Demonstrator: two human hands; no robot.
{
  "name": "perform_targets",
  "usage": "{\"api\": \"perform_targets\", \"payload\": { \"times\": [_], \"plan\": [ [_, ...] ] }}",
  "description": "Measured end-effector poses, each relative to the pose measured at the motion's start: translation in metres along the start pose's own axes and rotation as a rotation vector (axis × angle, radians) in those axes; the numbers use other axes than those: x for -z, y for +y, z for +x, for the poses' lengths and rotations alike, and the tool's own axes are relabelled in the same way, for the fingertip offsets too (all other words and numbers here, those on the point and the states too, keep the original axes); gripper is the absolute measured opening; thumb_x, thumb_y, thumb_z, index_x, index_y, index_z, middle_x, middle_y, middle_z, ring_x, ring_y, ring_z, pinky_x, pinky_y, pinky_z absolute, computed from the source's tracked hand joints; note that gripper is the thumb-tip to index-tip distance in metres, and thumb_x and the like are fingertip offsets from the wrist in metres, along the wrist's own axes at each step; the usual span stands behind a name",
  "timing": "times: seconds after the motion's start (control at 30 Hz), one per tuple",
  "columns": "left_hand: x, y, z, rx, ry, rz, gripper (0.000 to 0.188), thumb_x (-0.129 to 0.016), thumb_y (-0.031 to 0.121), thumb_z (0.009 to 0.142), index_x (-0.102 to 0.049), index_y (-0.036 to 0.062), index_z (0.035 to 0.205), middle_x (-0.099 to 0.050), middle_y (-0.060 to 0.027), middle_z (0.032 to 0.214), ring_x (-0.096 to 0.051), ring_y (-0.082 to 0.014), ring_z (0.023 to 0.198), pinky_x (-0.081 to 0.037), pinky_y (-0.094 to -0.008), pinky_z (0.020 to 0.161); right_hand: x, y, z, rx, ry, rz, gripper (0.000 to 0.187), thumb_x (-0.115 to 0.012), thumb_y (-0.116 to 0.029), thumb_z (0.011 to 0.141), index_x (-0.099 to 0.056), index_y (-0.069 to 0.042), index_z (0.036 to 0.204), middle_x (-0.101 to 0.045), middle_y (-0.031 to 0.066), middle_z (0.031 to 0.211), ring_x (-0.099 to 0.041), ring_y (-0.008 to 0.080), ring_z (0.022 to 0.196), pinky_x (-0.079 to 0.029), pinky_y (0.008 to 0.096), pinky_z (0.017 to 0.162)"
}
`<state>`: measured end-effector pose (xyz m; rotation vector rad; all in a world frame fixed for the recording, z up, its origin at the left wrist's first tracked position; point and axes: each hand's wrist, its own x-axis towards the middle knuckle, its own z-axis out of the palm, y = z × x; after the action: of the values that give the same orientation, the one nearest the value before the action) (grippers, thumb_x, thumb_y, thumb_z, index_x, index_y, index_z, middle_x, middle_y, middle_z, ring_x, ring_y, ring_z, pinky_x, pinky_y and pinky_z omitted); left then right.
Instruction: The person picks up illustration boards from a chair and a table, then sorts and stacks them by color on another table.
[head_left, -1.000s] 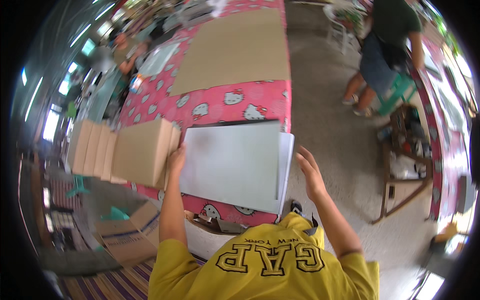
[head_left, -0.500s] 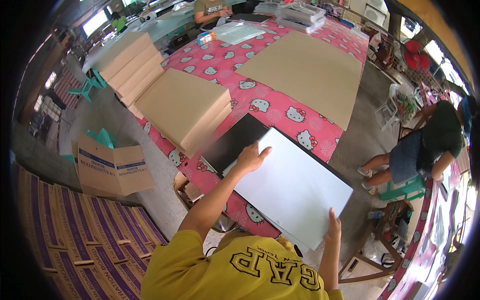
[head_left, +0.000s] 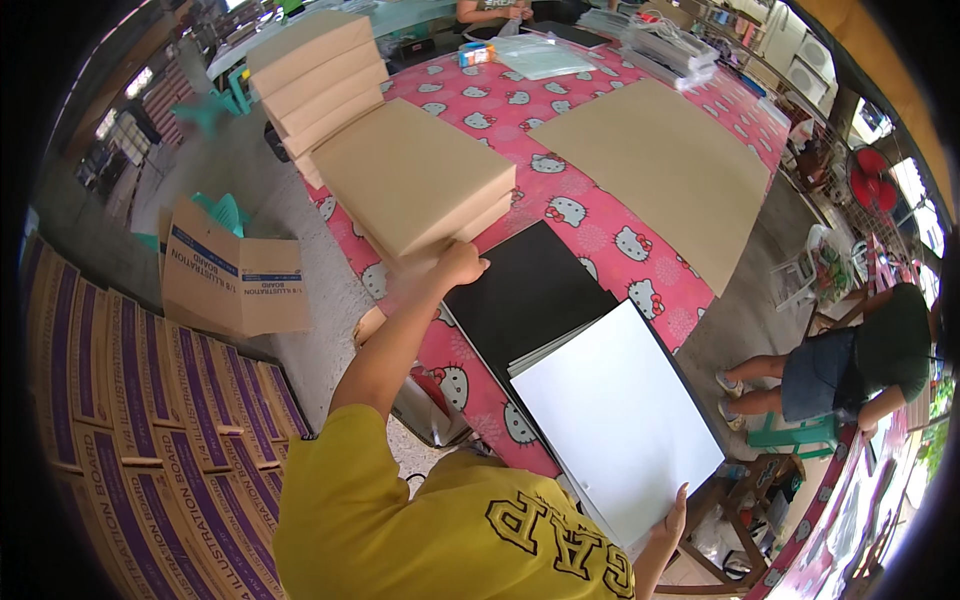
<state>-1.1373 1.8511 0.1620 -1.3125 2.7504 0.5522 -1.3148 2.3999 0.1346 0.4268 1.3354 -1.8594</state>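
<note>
Left hand now off the white sheets; fingers partly curled, grip unclear, beside the brown wrapped stack at 11 o'clock. Only the right hand now attends the sheets: fingers extended along their near edge, hold unclear. Sheets lie at 4 o'clock from left hand; versus earlier frame, more black board shows on the pink bench.

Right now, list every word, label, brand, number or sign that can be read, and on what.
Wording isn't copied here, only where it stands.
Yellow shirt: large outlined letters, readable.
Open cardboard box: blue print, readable.
Purple-striped cartons: large print, mostly readable.
Small orange-and-blue box: too small to read.
</note>
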Motion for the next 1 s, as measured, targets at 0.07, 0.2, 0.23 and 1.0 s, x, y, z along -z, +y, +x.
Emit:
{"api": "perform_targets", "payload": {
  "times": [0.07,0.2,0.23,1.0],
  "plan": [
    [0.006,0.004,0.002,-0.046,0.004,-0.032,0.042,-0.051,0.035,0.081,-0.062,-0.0057,0.08,-0.061,-0.0222,0.084,-0.058,-0.034,0.085,-0.044,-0.0405,0.079,0.009,0.003,0.005,0.041,-0.004,0.003,0.052,-0.043,-0.041,0.088,-0.045,0.003,0.115,-0.054,0.0134,0.108,-0.053,0.0254,0.094,-0.044,0.0369,0.08],
    [-0.002,0.0,-0.006,-0.037,0.032,-0.115,0.045,-0.053,0.037,0.079,-0.061,-0.0071,0.083,-0.061,-0.0224,0.074,-0.061,-0.0338,0.074,-0.046,-0.0404,0.076,0.013,0.003,0.006,0.023,-0.05,0.052,0.051,-0.044,-0.04,0.088,-0.044,0.003,0.116,-0.053,0.0133,0.11,-0.052,0.0254,0.096,-0.044,0.0374,0.08],
    [0.0,-0.006,-0.01,0.018,0.024,-0.109,0.042,-0.054,0.035,0.08,-0.061,-0.0063,0.082,-0.06,-0.0201,0.07,-0.06,-0.0306,0.065,-0.047,-0.0389,0.067,0.011,0.003,0.004,0.038,-0.034,0.057,0.051,-0.045,-0.04,0.087,-0.044,0.003,0.116,-0.053,0.0134,0.11,-0.052,0.0256,0.097,-0.044,0.0377,0.08],
    [0.03,-0.011,-0.05,0.262,-0.047,-0.363,0.043,-0.056,0.035,0.08,-0.057,-0.0071,0.073,-0.057,-0.0154,0.055,-0.056,-0.0179,0.039,-0.043,-0.0282,0.035,-0.007,0.005,-0.003,0.103,-0.045,0.168,0.052,-0.049,-0.039,0.084,-0.044,0.001,0.117,-0.053,0.0127,0.109,-0.051,0.0274,0.097,-0.044,0.0405,0.08]
  ]
}}
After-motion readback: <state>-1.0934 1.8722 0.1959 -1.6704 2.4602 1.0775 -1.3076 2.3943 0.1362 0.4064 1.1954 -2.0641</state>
